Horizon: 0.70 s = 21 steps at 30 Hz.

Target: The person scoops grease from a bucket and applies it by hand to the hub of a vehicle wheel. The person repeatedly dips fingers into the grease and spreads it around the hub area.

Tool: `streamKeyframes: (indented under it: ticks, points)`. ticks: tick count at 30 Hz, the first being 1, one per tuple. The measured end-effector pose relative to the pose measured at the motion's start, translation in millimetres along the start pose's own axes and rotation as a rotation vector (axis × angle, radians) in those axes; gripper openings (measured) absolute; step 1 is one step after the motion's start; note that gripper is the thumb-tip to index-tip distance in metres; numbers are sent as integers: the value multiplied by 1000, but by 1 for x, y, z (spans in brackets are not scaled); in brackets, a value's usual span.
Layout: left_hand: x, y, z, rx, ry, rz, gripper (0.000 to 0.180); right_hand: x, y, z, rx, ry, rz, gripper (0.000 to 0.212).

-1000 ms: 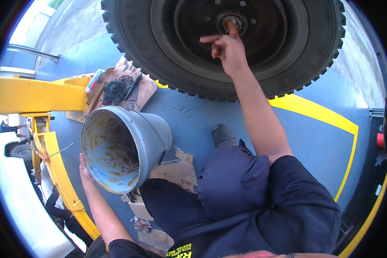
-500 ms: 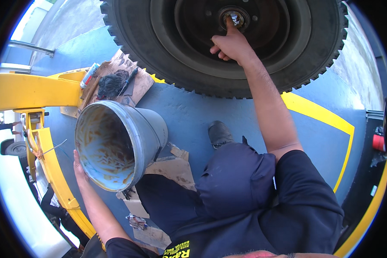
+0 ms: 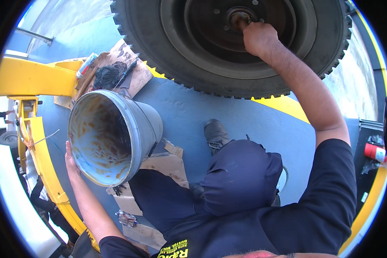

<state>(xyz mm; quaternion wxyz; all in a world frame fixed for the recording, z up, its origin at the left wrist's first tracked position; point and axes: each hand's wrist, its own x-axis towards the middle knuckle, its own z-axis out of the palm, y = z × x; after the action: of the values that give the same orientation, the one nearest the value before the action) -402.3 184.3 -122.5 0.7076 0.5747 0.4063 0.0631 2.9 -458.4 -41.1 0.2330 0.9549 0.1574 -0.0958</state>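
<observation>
A tilted bucket point(image 3: 152, 124), pale and streaked inside with brown grease, turns its mouth toward me. Its outer left side rests in my left hand point(image 3: 72, 161); the fingers are mostly hidden behind the wall. At the top, my right hand point(image 3: 261, 38) is at the hub point(image 3: 241, 19) of a large tyre and wheel point(image 3: 193, 71). That hand looks curled, its back toward me, with the fingertips hidden at the greasy hub centre; whether anything is in them does not show.
Left of the bucket stands a yellow steel frame point(image 3: 34, 77). Behind it, cardboard point(image 3: 137, 79) carries a dark rag point(image 3: 107, 77) and a tube point(image 3: 86, 64). More cardboard point(image 3: 165, 167) lies by my legs. A red container point(image 3: 375, 152) is at the far right.
My right hand has turned from a pointing finger to a curled shape, back toward me, with the elbow swung outward to the right. The bucket has shifted slightly left in view with my left hand.
</observation>
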Motion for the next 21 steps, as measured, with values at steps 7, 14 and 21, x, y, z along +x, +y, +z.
streamKeyframes:
  ticks: [7, 14, 21]
  points:
    - [1, -2, 2, -33, 1, -16, 77, 14, 0, -7, 65, -29, 37, 44]
    - [3, -2, 3, -6, 10, -2, 74, 21, -1, -15, 437, -262, 149, 50]
    - [-3, 0, 4, 11, 16, 12, 75, -10, -9, -32, 547, -267, 136, 71]
